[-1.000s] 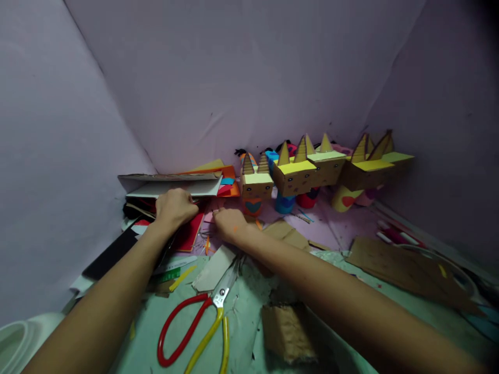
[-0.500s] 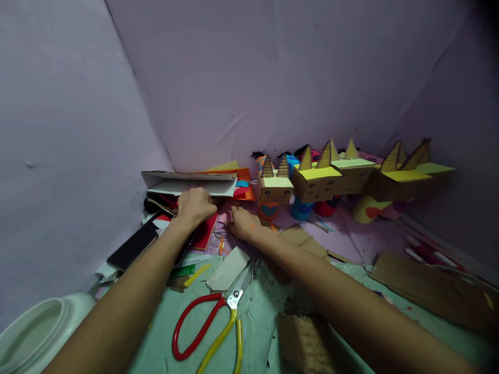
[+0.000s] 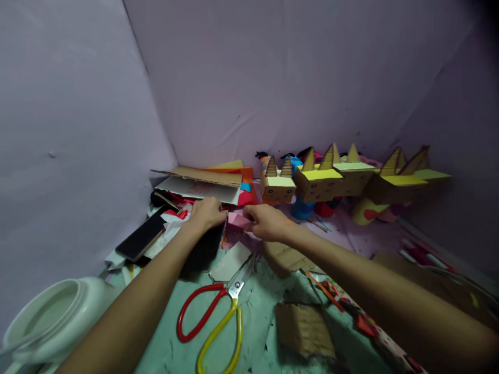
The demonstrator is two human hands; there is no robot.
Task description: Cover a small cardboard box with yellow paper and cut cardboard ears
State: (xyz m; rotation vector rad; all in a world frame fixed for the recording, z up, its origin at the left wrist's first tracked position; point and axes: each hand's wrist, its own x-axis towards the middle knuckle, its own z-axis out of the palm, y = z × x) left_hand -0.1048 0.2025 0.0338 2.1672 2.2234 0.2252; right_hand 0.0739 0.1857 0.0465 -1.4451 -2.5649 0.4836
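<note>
My left hand (image 3: 209, 213) is closed at the top edge of a dark flat piece (image 3: 205, 249), in front of a folded cardboard piece (image 3: 210, 176). Just right of it, my right hand (image 3: 265, 221) pinches a small pink paper piece (image 3: 238, 219). Below the hands lie a pale card scrap (image 3: 231, 261) and scissors (image 3: 236, 285) with one red and one yellow handle, blades apart. Brown cardboard (image 3: 286, 257) sits under my right wrist.
Cardboard cat heads (image 3: 278, 192) on coloured tubes stand along the back right. A white jar (image 3: 78, 311) is at the lower left, near a black phone (image 3: 142, 236). A cardboard block (image 3: 304, 330) lies at the lower middle.
The dark piece has come forward at my left hand, and the red piece there is no longer visible. My right hand has moved right with pink paper. The folded cardboard's top flap now shows brown.
</note>
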